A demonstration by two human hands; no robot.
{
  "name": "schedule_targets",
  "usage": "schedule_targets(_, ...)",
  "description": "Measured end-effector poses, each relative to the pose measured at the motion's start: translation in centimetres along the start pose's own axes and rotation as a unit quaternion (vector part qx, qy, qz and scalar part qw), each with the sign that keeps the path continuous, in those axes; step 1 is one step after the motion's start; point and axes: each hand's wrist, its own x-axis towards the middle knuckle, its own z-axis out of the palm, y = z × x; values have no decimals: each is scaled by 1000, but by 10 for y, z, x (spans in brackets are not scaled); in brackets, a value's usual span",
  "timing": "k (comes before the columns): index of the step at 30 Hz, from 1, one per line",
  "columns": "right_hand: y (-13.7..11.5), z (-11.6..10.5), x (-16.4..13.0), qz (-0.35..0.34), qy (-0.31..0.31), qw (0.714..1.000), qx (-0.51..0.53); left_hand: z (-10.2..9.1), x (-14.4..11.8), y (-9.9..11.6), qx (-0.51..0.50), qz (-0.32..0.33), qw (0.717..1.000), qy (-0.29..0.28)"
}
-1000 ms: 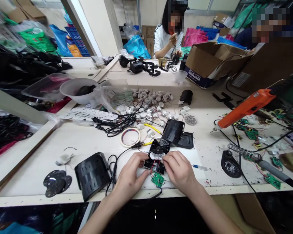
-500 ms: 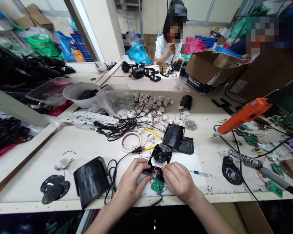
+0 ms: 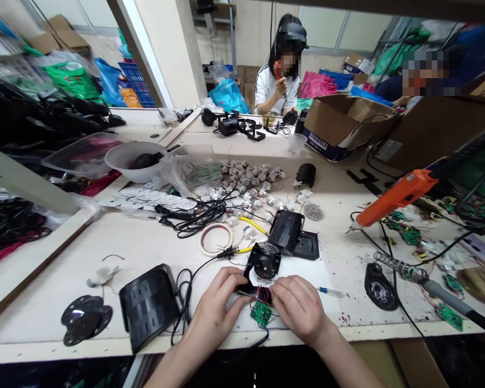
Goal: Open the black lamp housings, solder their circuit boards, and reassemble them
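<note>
A black plastic housing point(image 3: 249, 269) with a round dark disc point(image 3: 266, 265) and a white part in its middle stands tilted between my hands at the front of the bench. My left hand point(image 3: 218, 304) pinches its left edge between thumb and fingers. At the right side, my right hand point(image 3: 301, 307) has its fingers closed against the housing's lower edge, and the fingertips are partly hidden. Red wires run down from the housing to a green circuit board point(image 3: 261, 313), which hangs just below it between the hands. A dark cable leads off from the board.
Black shells point(image 3: 149, 307) stand left and behind, near loose black discs point(image 3: 84, 319). A tape roll point(image 3: 216, 239), small screwdriver point(image 3: 330, 292) and pile of small motors point(image 3: 250, 175) lie around. An orange electric screwdriver point(image 3: 396, 196) and soldering iron point(image 3: 448, 296) are right. A co-worker point(image 3: 277, 86) sits opposite.
The view has shifted slightly. My right fingers have moved a little down and right along the housing, and the silvery part below the white piece is now mostly hidden. My left hand keeps its hold.
</note>
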Motion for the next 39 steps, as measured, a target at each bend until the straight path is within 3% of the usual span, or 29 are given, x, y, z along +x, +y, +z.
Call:
schedule_targets(4, 0, -8, 0, 197, 80, 975, 64, -1, -1, 2, -2, -14, 1000, 3)
schedule_targets(6, 3, -9, -2, 316, 101, 935, 126, -1, -1, 6, 0, -24, 1000, 5)
schedule_targets(9, 9, -6, 0, 453, 103, 844, 269, 5, 1, 15, 23, -57, 998, 20)
schedule_targets(14, 14, 3, 10, 517, 118, 709, 465, 32, 3, 34, 139, -101, 981, 86)
schedule_targets(17, 12, 5, 13, 536, 118, 658, 515, 49, 3, 39, 195, -88, 971, 109)
schedule_targets(21, 10, 2, 10, 556, 113, 665, 485, 54, 3, 40, 203, -72, 968, 130)
schedule_targets(26, 8, 0, 8, 573, 77, 697, 424, 41, 2, 40, 148, -40, 974, 165)
schedule_targets(39, -3, 11, 20, 604, 60, 696, 383, 33, -4, 44, 103, -41, 980, 163)
